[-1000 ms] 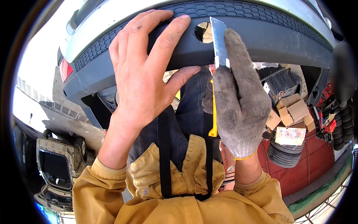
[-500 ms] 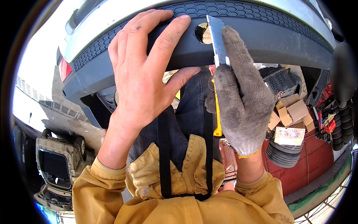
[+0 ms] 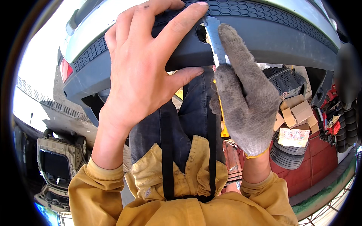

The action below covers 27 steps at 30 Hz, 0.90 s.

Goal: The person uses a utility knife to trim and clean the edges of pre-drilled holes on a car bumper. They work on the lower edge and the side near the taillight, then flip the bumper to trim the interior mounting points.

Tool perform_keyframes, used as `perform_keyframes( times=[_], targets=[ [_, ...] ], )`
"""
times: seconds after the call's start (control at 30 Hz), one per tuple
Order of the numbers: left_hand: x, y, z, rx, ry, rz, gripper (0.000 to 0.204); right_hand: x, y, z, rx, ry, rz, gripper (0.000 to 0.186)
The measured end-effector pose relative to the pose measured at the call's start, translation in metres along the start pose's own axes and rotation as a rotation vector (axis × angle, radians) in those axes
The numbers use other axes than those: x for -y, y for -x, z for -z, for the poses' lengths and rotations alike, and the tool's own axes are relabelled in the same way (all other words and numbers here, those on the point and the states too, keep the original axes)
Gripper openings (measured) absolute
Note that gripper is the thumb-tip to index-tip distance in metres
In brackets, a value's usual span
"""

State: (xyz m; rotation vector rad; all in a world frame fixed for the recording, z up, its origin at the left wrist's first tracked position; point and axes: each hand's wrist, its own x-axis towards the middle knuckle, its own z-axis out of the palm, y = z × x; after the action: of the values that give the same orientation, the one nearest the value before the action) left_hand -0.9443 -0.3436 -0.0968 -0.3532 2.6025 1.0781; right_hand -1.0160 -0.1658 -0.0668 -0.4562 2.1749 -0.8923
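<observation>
My bare left hand (image 3: pixel 137 71) lies spread on the dark plastic bumper (image 3: pixel 271 43) of a white car, fingertips on the honeycomb trim (image 3: pixel 249 9), thumb along the lower edge. My gloved right hand (image 3: pixel 247 101) is closed on a utility knife with a yellow handle (image 3: pixel 224 130), index finger stretched along its long silver blade (image 3: pixel 215 39). The blade lies over the right part of a round hole (image 3: pixel 200 34) in the bumper, its tip close to my left index fingertip. The hole is partly hidden.
A vehicle (image 3: pixel 54 165) stands at the lower left on grey pavement (image 3: pixel 75 126). At right are cardboard boxes (image 3: pixel 296 113), stacked tyres (image 3: pixel 286 158), a black plastic crate (image 3: pixel 286 81) and red flooring (image 3: pixel 320 162). My legs in dark trousers (image 3: pixel 177 139) are beneath the bumper.
My left hand has shifted up on the bumper. The blade's tip has moved left, further over the hole, and the knife's handle has swung right with my gloved hand.
</observation>
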Motion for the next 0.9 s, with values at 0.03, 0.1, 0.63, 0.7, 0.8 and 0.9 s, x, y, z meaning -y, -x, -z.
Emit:
perform_keyframes(
  times=[0.03, 0.1, 0.63, 0.7, 0.8, 0.9],
  targets=[
    [0.002, 0.001, -0.001, -0.02, 0.017, -0.007, 0.087, 0.0, -0.001, 0.001, 0.006, 0.004, 0.011, 0.047],
    [0.005, 0.0, -0.002, -0.015, 0.011, -0.024, 0.088, -0.002, -0.001, 0.003, 0.011, -0.001, 0.01, 0.046],
    [0.015, 0.005, -0.015, -0.128, 0.002, -0.089, 0.084, 0.002, -0.007, 0.017, 0.13, 0.002, -0.076, 0.046],
    [0.017, 0.005, -0.018, -0.151, 0.034, -0.112, 0.084, 0.003, -0.008, 0.019, 0.153, 0.007, -0.084, 0.046],
    [0.018, 0.005, -0.019, -0.165, 0.039, -0.129, 0.083, -0.003, -0.009, 0.02, 0.151, 0.04, 0.007, 0.046],
    [0.018, 0.005, -0.019, -0.175, 0.042, -0.136, 0.083, -0.005, -0.01, 0.021, 0.16, 0.033, 0.03, 0.046]
  ],
)
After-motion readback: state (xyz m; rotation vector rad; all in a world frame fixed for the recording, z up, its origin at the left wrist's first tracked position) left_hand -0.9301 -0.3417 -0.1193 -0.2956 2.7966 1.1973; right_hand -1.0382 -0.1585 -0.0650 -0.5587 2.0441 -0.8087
